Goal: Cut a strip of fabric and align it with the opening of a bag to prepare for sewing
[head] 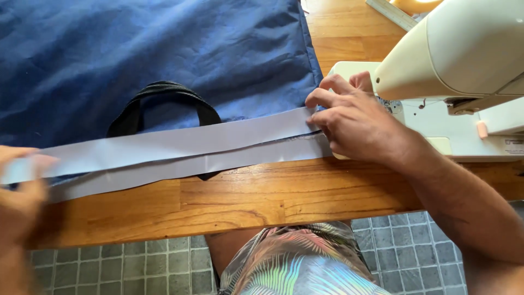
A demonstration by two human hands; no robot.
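Here, at the far left edge, the left hand (19, 191) is blurred; it seems to close on the near end of a long pale grey strip (180, 147), though the blur keeps me from telling how firmly the fingers meet. The strip runs rightward across the wooden table (245, 199), folded lengthwise into two bands, and lies along the lower edge of a large blue cloth (136, 54) spread over the table's far side. A black webbing handle (164, 90) loops up from under the strip onto the blue cloth, and a small dark end shows below the strip near the middle. Further right, the right hand (355, 123) lies flat on the strip's other end, fingers spread slightly and pressing down, not pinching anything. Just beyond the hand stands a cream sewing machine (458, 49), its bed touching the cloth's end and its head rising over the hand's knuckles. A ruler (390, 13) lies at the top on the table. Below the table edge show patterned shorts (295, 262) and a grey tiled floor (109, 267).
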